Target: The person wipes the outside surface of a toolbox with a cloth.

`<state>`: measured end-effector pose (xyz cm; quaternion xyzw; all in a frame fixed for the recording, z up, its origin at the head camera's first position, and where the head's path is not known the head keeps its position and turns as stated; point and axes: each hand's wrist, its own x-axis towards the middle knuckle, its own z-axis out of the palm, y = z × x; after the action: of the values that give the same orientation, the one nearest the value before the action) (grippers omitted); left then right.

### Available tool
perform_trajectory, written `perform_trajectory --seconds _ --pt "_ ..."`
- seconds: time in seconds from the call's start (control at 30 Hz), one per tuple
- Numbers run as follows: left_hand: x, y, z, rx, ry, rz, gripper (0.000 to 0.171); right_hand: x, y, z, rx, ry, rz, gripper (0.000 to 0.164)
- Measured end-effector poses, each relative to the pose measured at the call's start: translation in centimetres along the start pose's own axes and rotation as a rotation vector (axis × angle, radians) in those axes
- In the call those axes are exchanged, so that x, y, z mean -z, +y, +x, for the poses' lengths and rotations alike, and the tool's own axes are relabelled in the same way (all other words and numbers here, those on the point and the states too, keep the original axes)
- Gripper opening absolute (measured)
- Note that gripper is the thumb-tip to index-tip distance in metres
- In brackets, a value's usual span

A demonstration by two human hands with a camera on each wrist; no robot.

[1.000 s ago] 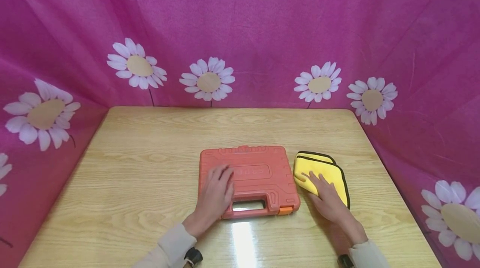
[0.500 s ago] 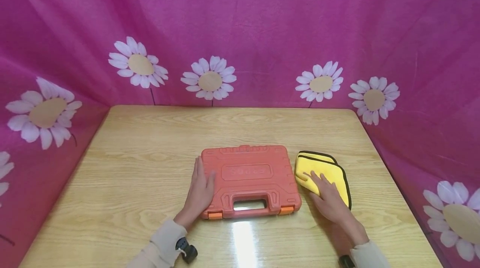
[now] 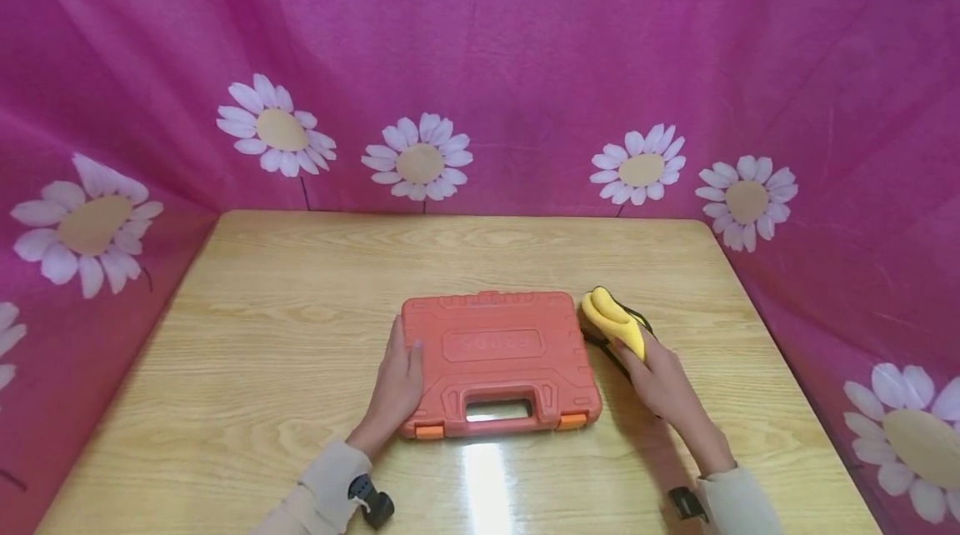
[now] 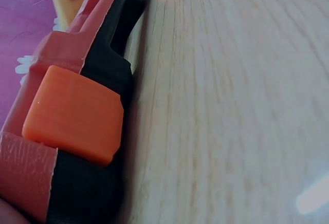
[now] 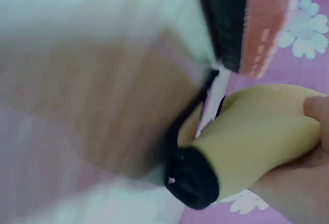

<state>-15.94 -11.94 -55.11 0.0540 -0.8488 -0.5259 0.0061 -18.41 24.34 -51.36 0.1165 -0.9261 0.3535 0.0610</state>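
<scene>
A red plastic carrying case (image 3: 491, 372) lies closed on the wooden table, its handle and two orange latches (image 3: 572, 422) towards me. My left hand (image 3: 393, 393) rests along the case's left side, fingers straight and thumb on the lid's edge. To the right of the case, my right hand (image 3: 666, 385) grips a yellow cloth with black edging (image 3: 611, 318), which is bunched and partly lifted. The left wrist view shows an orange latch (image 4: 74, 113) up close and the case's black lower half. In the right wrist view the folded cloth (image 5: 257, 136) bulges between thumb and fingers.
The wooden table (image 3: 300, 293) reaches back to a magenta curtain (image 3: 480, 60) printed with white daisies, which also hangs at both sides. A bright light reflection lies in front of the case.
My left hand has moved from the lid to the case's left side, uncovering the left latch. My right hand, earlier flat on the cloth, has gathered it up and raised it.
</scene>
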Motion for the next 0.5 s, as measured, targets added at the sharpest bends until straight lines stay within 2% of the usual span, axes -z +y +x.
perform_trajectory --seconds 0.23,0.5 --pt "-0.1 -0.1 0.0 0.065 0.006 -0.017 0.061 -0.6 -3.1 2.0 -0.033 0.014 0.092 0.032" --pt "-0.1 -0.2 0.0 0.051 0.011 -0.014 0.061 -3.0 -6.5 3.9 0.002 0.021 0.107 0.024"
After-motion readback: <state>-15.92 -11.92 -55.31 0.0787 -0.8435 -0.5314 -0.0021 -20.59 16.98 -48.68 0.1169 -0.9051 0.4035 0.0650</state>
